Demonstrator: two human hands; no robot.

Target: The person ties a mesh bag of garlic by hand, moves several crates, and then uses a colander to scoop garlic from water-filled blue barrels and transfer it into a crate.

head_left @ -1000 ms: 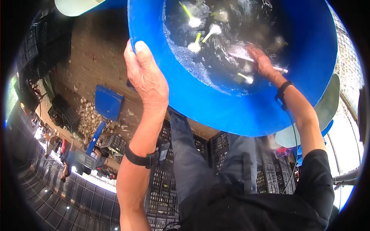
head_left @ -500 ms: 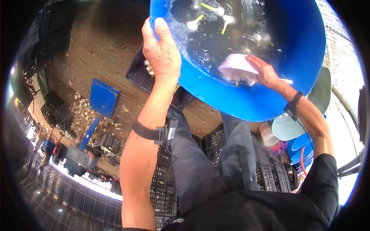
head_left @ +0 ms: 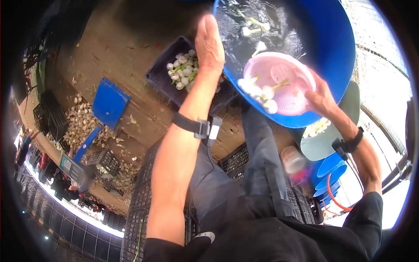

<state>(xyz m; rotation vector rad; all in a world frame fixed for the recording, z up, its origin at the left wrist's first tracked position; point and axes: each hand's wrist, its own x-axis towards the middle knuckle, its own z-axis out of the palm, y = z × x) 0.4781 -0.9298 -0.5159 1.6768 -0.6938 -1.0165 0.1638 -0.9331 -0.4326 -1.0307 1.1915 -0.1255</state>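
Note:
My right hand point(head_left: 322, 95) grips the rim of a pink perforated basket point(head_left: 290, 94), tilted over the near edge of a large blue tub point(head_left: 336, 56). White bulbs with green stems point(head_left: 267, 92) lie at the basket's left lip. More bulbs point(head_left: 255, 29) float in the tub's water. My left hand point(head_left: 210, 46) is at the tub's left rim, its fingers together and partly blurred; whether it grips the rim is unclear. Beneath and left of it, a dark crate point(head_left: 159, 74) holds several white bulbs.
A blue shovel point(head_left: 110, 104) lies left near a heap of bulbs point(head_left: 80, 122). Black crates point(head_left: 142, 196) stand beside my legs. At the right are a green-grey tub point(head_left: 321, 146), a whitish bucket point(head_left: 292, 159) and blue containers point(head_left: 329, 168).
The pink basket has come up out of the water to the tub's near edge, now with bulbs at its lip. My view has shifted, showing more of the dark crate.

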